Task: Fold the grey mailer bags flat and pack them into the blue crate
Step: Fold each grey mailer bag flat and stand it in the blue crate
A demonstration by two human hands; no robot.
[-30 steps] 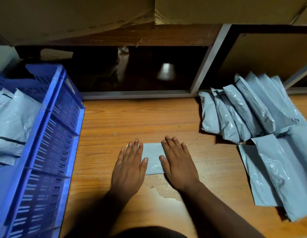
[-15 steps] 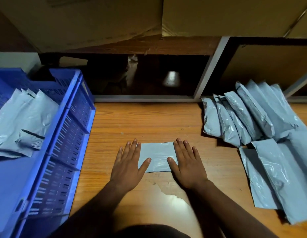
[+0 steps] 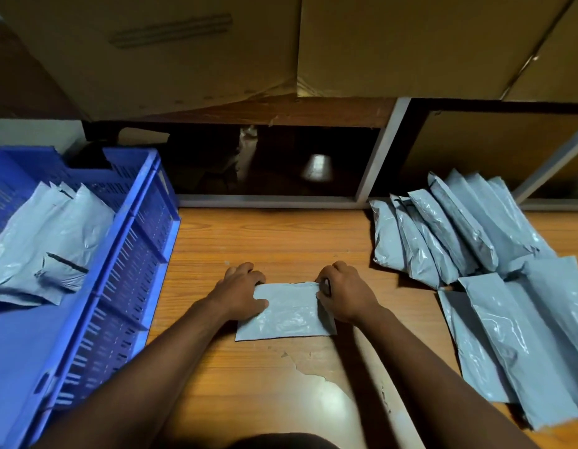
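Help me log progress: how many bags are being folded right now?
1. The bag lies on the desk between the crate and the pile; the left hand and right hand grip its far corners. Another could hide beneath it.

A single head-mounted wide-angle view is provided, directed forward and steeply downward at the bench (image 3: pixel 281 241), with the hands (image 3: pixel 242 293) seen at close range.
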